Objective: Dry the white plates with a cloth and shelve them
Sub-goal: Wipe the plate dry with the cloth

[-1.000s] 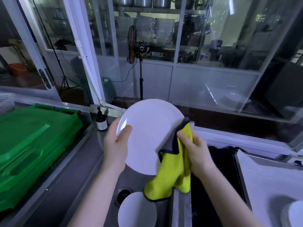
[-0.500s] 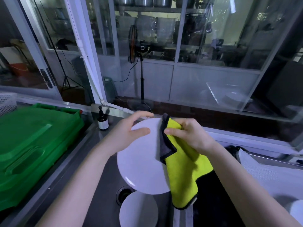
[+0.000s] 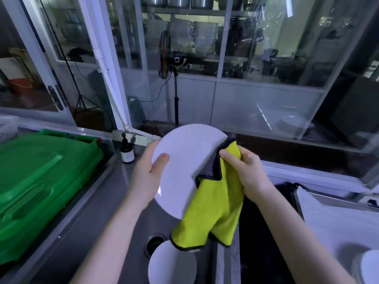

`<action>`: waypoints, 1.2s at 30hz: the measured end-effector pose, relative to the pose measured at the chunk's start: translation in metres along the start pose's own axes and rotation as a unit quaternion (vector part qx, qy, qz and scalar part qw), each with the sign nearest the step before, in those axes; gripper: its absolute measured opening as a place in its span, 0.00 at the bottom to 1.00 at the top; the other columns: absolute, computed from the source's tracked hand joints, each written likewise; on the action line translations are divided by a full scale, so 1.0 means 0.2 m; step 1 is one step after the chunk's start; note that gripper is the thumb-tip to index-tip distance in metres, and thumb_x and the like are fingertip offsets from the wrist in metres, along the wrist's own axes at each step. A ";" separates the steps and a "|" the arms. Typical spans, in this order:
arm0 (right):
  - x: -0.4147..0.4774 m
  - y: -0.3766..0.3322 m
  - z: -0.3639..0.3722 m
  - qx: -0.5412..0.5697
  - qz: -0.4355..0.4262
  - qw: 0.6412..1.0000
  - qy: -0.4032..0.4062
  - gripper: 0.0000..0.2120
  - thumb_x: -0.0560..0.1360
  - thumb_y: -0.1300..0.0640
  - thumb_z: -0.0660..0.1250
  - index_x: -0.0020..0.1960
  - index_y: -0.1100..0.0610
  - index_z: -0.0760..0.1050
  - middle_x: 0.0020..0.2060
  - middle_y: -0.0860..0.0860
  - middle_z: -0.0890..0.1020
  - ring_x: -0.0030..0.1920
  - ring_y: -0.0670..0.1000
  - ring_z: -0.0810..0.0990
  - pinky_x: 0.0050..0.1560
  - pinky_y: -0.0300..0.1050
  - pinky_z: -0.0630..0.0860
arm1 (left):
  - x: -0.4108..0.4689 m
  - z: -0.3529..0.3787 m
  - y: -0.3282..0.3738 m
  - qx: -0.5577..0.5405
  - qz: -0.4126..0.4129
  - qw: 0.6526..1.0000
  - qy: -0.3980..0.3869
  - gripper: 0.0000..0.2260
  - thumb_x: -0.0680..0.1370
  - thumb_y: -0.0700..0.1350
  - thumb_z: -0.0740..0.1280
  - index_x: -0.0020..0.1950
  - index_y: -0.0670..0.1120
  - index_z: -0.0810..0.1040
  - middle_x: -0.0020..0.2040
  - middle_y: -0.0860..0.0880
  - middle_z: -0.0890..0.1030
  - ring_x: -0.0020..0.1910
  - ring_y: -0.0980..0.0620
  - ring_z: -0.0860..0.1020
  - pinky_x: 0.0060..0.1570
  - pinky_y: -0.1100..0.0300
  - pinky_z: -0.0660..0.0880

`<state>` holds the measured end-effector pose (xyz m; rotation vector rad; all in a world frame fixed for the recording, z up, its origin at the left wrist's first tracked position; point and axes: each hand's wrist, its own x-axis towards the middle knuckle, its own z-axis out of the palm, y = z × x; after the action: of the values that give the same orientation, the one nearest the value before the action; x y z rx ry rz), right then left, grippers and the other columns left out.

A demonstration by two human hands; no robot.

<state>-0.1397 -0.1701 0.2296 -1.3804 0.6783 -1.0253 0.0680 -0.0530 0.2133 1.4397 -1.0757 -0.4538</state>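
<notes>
Drying is in hand: the left hand [image 3: 147, 175] grips 1 white plate [image 3: 184, 167] above the sink [image 3: 160, 222], the right hand [image 3: 246, 173] pinches the cloth [image 3: 215, 201] over its edge; next, probably wiping round, then shelving.

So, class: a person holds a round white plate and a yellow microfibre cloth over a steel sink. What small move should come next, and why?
Probably sweep the yellow microfibre cloth leftwards across the face of the round white plate. The right hand pinches the cloth at the plate's right rim, the left hand grips the opposite rim, and most of the face lies uncovered.
</notes>
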 end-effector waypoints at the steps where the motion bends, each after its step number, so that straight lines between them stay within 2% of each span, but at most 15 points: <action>1: 0.03 -0.04 -0.01 -0.068 -0.019 0.997 -0.038 0.06 0.74 0.58 0.72 0.39 0.56 0.80 0.33 0.48 0.82 0.34 0.45 0.78 0.36 0.39 0.74 | 0.04 -0.03 0.03 0.050 0.016 0.998 -0.040 0.13 0.84 0.45 0.63 0.65 0.60 0.75 0.55 0.68 0.80 0.55 0.70 0.76 0.52 0.73 0.69; 3: 0.07 -0.09 0.00 -0.197 -0.045 0.972 -0.117 0.13 0.72 0.55 0.75 0.38 0.62 0.75 0.31 0.49 0.75 0.34 0.45 0.72 0.35 0.40 0.69 | 0.09 -0.05 0.09 0.150 0.052 0.979 -0.131 0.13 0.83 0.48 0.65 0.62 0.66 0.74 0.55 0.71 0.79 0.56 0.74 0.73 0.51 0.80 0.65; 6: 0.06 -0.09 0.03 -0.225 -0.061 0.958 -0.166 0.14 0.71 0.54 0.75 0.35 0.61 0.73 0.30 0.47 0.70 0.33 0.45 0.66 0.33 0.40 0.66 | 0.11 -0.05 0.14 0.168 0.081 0.964 -0.191 0.17 0.81 0.47 0.69 0.61 0.69 0.73 0.57 0.73 0.77 0.60 0.73 0.72 0.52 0.81 0.63; 9: 0.04 -0.05 0.01 -0.166 -0.067 0.981 -0.072 0.12 0.72 0.55 0.74 0.37 0.61 0.75 0.31 0.49 0.74 0.35 0.46 0.70 0.38 0.43 0.67 | 0.06 -0.04 0.10 0.031 0.036 0.996 -0.070 0.15 0.77 0.49 0.71 0.61 0.64 0.77 0.56 0.69 0.80 0.57 0.69 0.76 0.54 0.74 0.70; 11: 0.00 0.01 -0.01 -0.038 -0.039 0.998 0.022 0.09 0.73 0.56 0.73 0.39 0.61 0.78 0.34 0.53 0.78 0.37 0.50 0.74 0.41 0.45 0.71 | -0.03 0.01 0.02 -0.066 -0.020 0.997 0.042 0.12 0.75 0.51 0.69 0.58 0.60 0.79 0.53 0.63 0.83 0.55 0.62 0.81 0.51 0.63 0.74; 14: -0.05 0.08 0.01 0.122 0.049 0.989 0.072 0.09 0.69 0.52 0.73 0.44 0.58 0.82 0.42 0.58 0.85 0.41 0.54 0.83 0.43 0.47 0.79 | -0.14 0.12 -0.04 -0.140 -0.046 0.984 0.100 0.14 0.79 0.50 0.68 0.65 0.58 0.77 0.60 0.61 0.82 0.63 0.61 0.78 0.62 0.59 0.73; 16: -0.07 0.10 0.02 0.130 0.076 0.987 0.062 0.13 0.68 0.51 0.73 0.48 0.59 0.82 0.46 0.60 0.85 0.44 0.56 0.84 0.44 0.49 0.81 | -0.14 0.14 -0.03 -0.138 -0.042 0.984 0.109 0.13 0.83 0.46 0.65 0.64 0.63 0.75 0.60 0.64 0.81 0.63 0.64 0.77 0.62 0.63 0.73; 20: -0.02 0.02 0.00 0.047 0.029 0.998 0.019 0.03 0.74 0.57 0.71 0.43 0.55 0.82 0.40 0.54 0.85 0.40 0.51 0.83 0.41 0.44 0.79 | -0.05 0.05 0.00 -0.062 -0.014 0.996 0.054 0.13 0.84 0.44 0.63 0.66 0.59 0.75 0.58 0.62 0.82 0.60 0.63 0.78 0.60 0.64 0.73; 23: 0.04 -0.07 -0.01 -0.086 -0.017 0.994 -0.066 0.09 0.74 0.56 0.72 0.43 0.61 0.79 0.37 0.54 0.81 0.39 0.50 0.78 0.42 0.46 0.75 | 0.05 -0.05 0.05 0.054 0.032 0.997 -0.042 0.13 0.83 0.45 0.66 0.65 0.60 0.75 0.56 0.70 0.80 0.58 0.71 0.75 0.57 0.74 0.68; 25: 0.05 -0.11 0.02 -0.187 -0.046 0.971 -0.144 0.09 0.73 0.56 0.73 0.38 0.59 0.77 0.33 0.48 0.78 0.35 0.45 0.73 0.38 0.41 0.72 | 0.09 -0.07 0.11 0.139 0.069 0.979 -0.134 0.14 0.82 0.47 0.67 0.62 0.65 0.75 0.55 0.76 0.77 0.57 0.78 0.71 0.54 0.81 0.64; 28: 0.04 -0.10 0.08 -0.238 -0.058 0.949 -0.197 0.13 0.73 0.56 0.73 0.42 0.67 0.77 0.35 0.49 0.75 0.38 0.45 0.69 0.39 0.42 0.69 | 0.12 -0.07 0.12 0.166 0.090 0.963 -0.189 0.19 0.79 0.48 0.71 0.66 0.66 0.74 0.62 0.71 0.76 0.64 0.75 0.69 0.60 0.79 0.63; 30: 0.02 -0.08 0.08 -0.211 -0.066 0.962 -0.160 0.16 0.73 0.56 0.73 0.41 0.69 0.74 0.33 0.51 0.73 0.37 0.47 0.69 0.37 0.43 0.67 | 0.09 -0.09 0.10 0.109 0.064 0.983 -0.134 0.20 0.79 0.48 0.72 0.67 0.66 0.74 0.62 0.72 0.76 0.65 0.74 0.70 0.61 0.76 0.64; 32: -0.01 -0.04 0.06 -0.148 -0.067 0.984 -0.077 0.14 0.73 0.57 0.73 0.37 0.65 0.74 0.31 0.51 0.74 0.34 0.47 0.70 0.36 0.42 0.68 | 0.02 -0.09 0.03 0.013 0.013 0.999 -0.042 0.14 0.78 0.50 0.71 0.61 0.65 0.78 0.59 0.67 0.80 0.61 0.67 0.76 0.62 0.64 0.70; 34: -0.04 0.01 0.05 -0.010 -0.024 1.000 -0.003 0.08 0.72 0.56 0.73 0.38 0.59 0.79 0.34 0.52 0.80 0.35 0.48 0.77 0.38 0.42 0.75 | -0.08 -0.05 -0.04 -0.079 -0.037 0.996 0.018 0.09 0.75 0.56 0.68 0.55 0.65 0.80 0.54 0.62 0.84 0.55 0.63 0.80 0.58 0.56 0.73; 36: -0.07 0.06 0.04 0.086 0.035 0.995 0.026 0.10 0.69 0.53 0.73 0.43 0.60 0.81 0.39 0.57 0.84 0.40 0.52 0.82 0.42 0.46 0.80 | -0.15 0.03 -0.07 -0.137 -0.064 0.987 0.057 0.10 0.76 0.56 0.66 0.55 0.68 0.80 0.57 0.63 0.83 0.59 0.65 0.79 0.60 0.57 0.72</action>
<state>-0.1356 -0.1558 0.2165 -1.1769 0.6564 -1.0412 0.0524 -0.0336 0.1894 1.2786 -0.7974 -0.5805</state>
